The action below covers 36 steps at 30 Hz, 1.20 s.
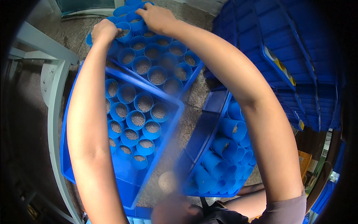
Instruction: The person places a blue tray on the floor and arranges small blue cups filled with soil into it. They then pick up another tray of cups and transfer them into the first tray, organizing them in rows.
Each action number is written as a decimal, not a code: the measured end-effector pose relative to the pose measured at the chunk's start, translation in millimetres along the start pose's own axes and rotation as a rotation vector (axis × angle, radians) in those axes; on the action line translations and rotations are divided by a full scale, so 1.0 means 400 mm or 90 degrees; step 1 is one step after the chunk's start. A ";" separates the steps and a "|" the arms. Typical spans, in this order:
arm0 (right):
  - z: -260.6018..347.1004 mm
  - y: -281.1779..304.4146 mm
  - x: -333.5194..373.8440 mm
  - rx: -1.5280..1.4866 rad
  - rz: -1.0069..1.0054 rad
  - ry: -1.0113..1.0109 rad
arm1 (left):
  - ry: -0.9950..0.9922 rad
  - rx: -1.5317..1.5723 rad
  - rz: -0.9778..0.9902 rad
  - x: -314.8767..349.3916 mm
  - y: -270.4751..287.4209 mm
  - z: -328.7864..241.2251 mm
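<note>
My left hand [105, 31] grips the rim of a blue cup [123, 36] at the far end of the upper crate. Its thumb reaches over the edge, and grey pellets lie inside the cup. My right hand [156, 18] is closed at the rim of another pellet-filled blue cup [135, 27], just right of the first; some fingertips are hidden. Both arms stretch far forward. Below the hands, more blue cups with pellets [157, 75] stand upright in rows in the upper blue crate [192, 80]. A second blue crate [149, 188] holds several similar cups, partly covered by my left forearm.
Right of centre, another blue crate [203, 127] holds blue cups [215, 164] lying tilted in a heap. Blue bins [250, 44] are stacked at right. A pale metal frame [56, 112] stands at left. Another person [175, 212] appears partly, blurred, at the lower edge.
</note>
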State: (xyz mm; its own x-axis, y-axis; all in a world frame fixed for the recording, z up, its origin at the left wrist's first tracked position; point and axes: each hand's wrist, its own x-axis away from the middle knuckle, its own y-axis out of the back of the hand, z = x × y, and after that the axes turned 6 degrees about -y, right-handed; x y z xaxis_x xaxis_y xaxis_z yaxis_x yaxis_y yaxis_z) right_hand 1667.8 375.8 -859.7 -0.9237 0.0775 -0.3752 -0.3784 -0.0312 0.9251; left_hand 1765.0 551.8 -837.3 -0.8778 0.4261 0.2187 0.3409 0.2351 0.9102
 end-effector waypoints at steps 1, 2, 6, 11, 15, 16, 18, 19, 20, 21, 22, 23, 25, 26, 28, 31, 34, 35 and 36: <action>0.009 -0.031 -0.034 -0.002 -0.070 0.003 | 0.005 0.001 -0.020 -0.016 -0.011 0.007; 0.016 -0.064 -0.075 -0.045 -0.015 -0.050 | 0.009 0.000 -0.039 -0.027 -0.028 0.011; -0.012 -0.181 -0.193 -0.114 0.089 -0.070 | 0.015 0.003 -0.177 -0.047 -0.095 0.026; -0.051 -0.259 -0.256 -0.013 0.142 0.128 | 0.032 0.057 -0.240 -0.035 -0.105 0.023; -0.052 -0.252 -0.275 -0.218 0.120 -0.175 | -0.014 0.061 -0.247 -0.018 -0.101 0.022; -0.059 -0.231 -0.278 -0.160 0.083 -0.085 | -0.023 0.067 -0.251 -0.019 -0.104 0.025; -0.067 -0.166 -0.271 -0.044 0.013 0.087 | -0.026 0.053 -0.258 -0.028 -0.112 0.036; -0.057 -0.128 -0.264 -0.055 -0.022 0.108 | -0.021 0.033 -0.260 -0.038 -0.116 0.041; -0.042 -0.082 -0.253 -0.062 -0.052 0.125 | -0.031 0.002 -0.254 -0.049 -0.120 0.051; -0.029 -0.025 -0.229 -0.064 -0.076 0.136 | -0.039 -0.017 -0.229 -0.066 -0.119 0.061; -0.020 0.043 -0.191 -0.059 -0.099 0.141 | -0.045 -0.016 -0.221 -0.080 -0.122 0.073; -0.014 0.118 -0.139 -0.050 -0.120 0.146 | -0.061 -0.026 -0.217 -0.097 -0.124 0.082; 0.000 0.267 -0.015 -0.206 -0.076 0.130 | -0.056 -0.056 -0.202 -0.131 -0.124 0.098; 0.030 0.368 0.056 -0.289 0.003 0.006 | -0.100 -0.097 -0.166 -0.142 -0.121 0.114; 0.038 0.495 0.190 -0.338 -0.018 -0.007 | -0.050 -0.072 -0.152 -0.163 -0.117 0.143; 0.031 0.681 0.421 -0.264 0.149 -0.121 | -0.082 -0.142 -0.102 -0.201 -0.109 0.190; 0.013 0.861 0.624 -0.178 0.182 -0.221 | -0.027 -0.044 -0.015 -0.235 -0.080 0.225; -0.001 0.912 0.684 -0.153 0.200 -0.281 | -0.102 -0.130 -0.125 -0.230 -0.066 0.231; -0.023 0.949 0.738 -0.126 0.208 -0.343 | -0.082 -0.113 -0.127 -0.226 -0.043 0.225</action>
State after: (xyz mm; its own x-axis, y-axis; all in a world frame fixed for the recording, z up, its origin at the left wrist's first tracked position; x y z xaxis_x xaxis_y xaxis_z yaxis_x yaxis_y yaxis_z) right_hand 1251.0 377.6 -619.9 -0.8528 0.5196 0.0528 -0.1348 -0.3167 0.9389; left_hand 1868.7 588.0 -904.3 -0.8680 0.4966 -0.0060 0.0927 0.1738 0.9804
